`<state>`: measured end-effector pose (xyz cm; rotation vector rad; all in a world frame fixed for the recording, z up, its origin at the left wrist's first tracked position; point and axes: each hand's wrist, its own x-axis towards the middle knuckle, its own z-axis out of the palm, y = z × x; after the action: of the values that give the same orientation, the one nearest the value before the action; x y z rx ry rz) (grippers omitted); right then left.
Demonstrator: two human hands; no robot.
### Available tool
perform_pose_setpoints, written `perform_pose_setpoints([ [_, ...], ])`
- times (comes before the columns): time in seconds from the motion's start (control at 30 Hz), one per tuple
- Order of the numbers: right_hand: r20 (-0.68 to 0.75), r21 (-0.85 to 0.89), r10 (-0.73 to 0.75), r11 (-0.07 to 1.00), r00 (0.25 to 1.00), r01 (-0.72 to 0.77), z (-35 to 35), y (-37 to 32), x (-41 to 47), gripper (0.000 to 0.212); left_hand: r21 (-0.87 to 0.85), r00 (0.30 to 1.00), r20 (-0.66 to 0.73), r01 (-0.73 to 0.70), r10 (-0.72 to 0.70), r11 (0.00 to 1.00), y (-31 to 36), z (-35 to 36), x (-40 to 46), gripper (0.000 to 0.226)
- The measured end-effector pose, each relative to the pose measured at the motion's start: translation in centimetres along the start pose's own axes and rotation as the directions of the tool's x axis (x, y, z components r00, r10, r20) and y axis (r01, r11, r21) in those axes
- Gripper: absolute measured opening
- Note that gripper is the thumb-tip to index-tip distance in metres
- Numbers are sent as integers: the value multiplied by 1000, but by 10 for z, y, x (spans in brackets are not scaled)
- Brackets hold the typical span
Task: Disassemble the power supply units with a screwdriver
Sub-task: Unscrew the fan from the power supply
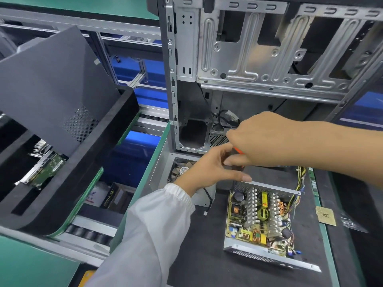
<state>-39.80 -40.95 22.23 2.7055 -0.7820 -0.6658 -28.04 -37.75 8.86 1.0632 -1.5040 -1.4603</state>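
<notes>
An opened power supply unit (261, 220) lies on the black mat, its circuit board, coils and heat sinks exposed. Its removed metal cover (163, 172), with the fan in it, lies just left behind it. My right hand (267, 139) grips the orange-and-black handle of a screwdriver (236, 157) held upright over the unit's far left corner. My left hand (209, 168) reaches in from below; its fingers curl around the screwdriver's lower handle and the thumb stretches along the unit's far rim. The screwdriver's tip is hidden.
An empty computer case (259, 65) stands upright right behind the hands. A black foam tray (87, 162) with a grey side panel (47, 88) and a circuit board sits at the left on a roller conveyor. A small chip (325, 216) lies at the mat's right edge.
</notes>
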Motion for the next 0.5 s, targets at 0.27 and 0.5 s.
perform_pose_setpoints([
  [0.27, 2, 298, -192, 937, 981, 182, -5, 6, -7, 28, -55, 977, 214, 29, -16, 998, -4, -5, -7, 31],
  [0.5, -119, -31, -27, 999, 993, 23, 6, 3, -10, 69, -24, 977, 214, 14, -8, 1000, 2, -2, -4, 26],
])
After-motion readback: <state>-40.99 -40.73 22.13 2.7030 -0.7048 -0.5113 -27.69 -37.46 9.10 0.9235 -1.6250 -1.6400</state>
